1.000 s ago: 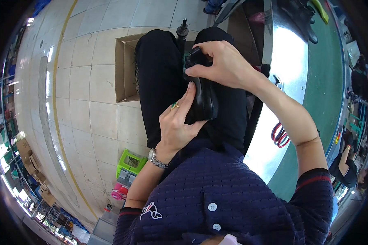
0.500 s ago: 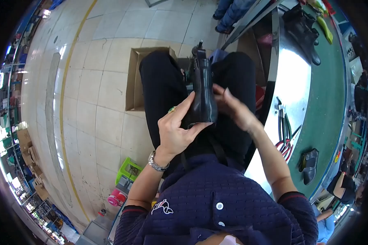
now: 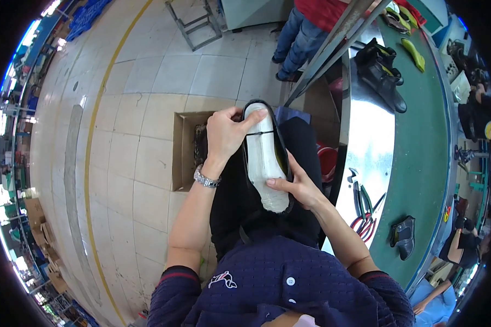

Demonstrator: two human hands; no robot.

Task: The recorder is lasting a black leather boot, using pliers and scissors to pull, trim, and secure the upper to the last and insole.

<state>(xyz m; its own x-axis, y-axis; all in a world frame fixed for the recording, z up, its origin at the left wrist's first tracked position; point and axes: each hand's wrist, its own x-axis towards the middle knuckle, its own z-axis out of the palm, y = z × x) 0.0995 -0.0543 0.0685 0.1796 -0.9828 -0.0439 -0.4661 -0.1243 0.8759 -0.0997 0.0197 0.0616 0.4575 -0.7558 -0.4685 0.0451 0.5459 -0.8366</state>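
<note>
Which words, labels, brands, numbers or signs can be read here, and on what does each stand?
None can be read.
Held shoe: no legible lettering on its pale underside.
Shirt emblem: outline only, no legible words.
Wristwatch: too small to read.
Background cartons: too blurred.

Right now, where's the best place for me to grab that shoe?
Probably hold the shoe by its black right rim, far half, coming from the far right. Its long white bottom faces up, so your thumb could press on top. That stretch is free, between the left hand at the far end and the right hand towards the other.
</note>
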